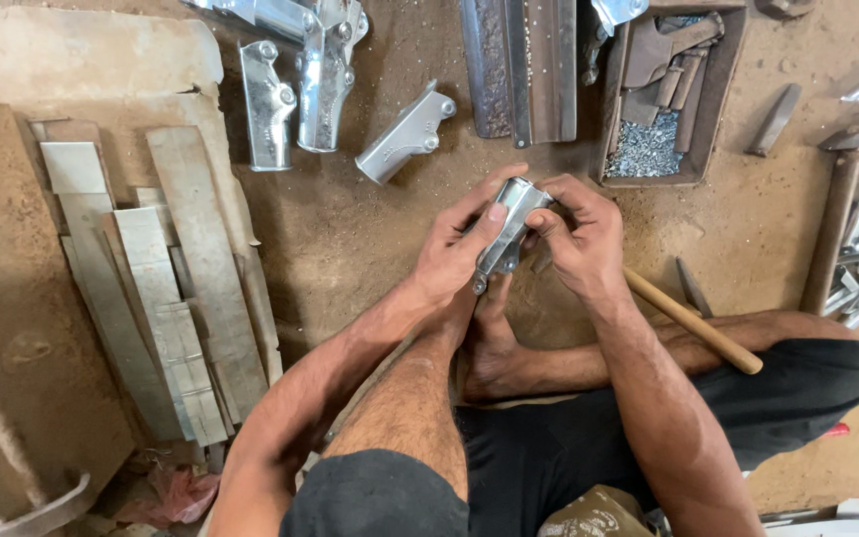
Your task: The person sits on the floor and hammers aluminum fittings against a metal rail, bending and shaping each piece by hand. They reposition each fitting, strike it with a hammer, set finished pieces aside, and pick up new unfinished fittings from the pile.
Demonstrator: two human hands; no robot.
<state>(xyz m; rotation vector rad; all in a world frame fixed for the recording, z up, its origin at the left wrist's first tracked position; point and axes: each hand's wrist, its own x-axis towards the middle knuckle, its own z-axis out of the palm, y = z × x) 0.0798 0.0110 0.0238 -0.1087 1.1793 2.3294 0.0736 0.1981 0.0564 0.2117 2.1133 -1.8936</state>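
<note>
Dusty workshop floor (370, 259), finished brackets (300, 75) near its far edge. Left hand (454, 254) and right hand (579, 234) both clamp a shiny metal bracket (507, 227), raised above the feet for close fitting.

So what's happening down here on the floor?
A person sits cross-legged on a dirt floor, holding a small shiny metal bracket in both hands: the left hand grips its side, the right hand pinches its top end. Similar brackets lie ahead, flat metal strips to the left, a wooden handle by the right leg.
</note>
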